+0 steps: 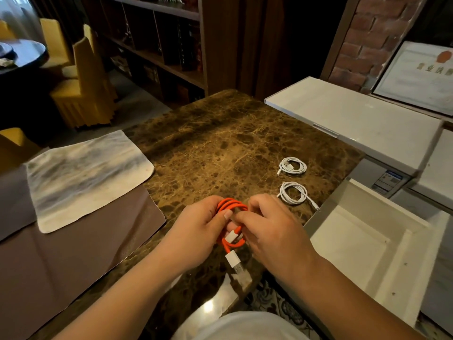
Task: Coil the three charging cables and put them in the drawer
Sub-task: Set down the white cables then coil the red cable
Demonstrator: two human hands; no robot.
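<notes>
Both hands work just above the marble desk (220,143), the left hand (198,231) with its grip closed around an orange cable (231,204) wound into loops, the right hand (272,227) pinching the bundle's loose end while a white USB plug (234,261) dangles below. Two white cables, the far one (293,166) and the near one (293,193), lie coiled on the desk beside the open drawer (355,241) at right. Finishing well likely means tucking the tail through without loosening the loops.
</notes>
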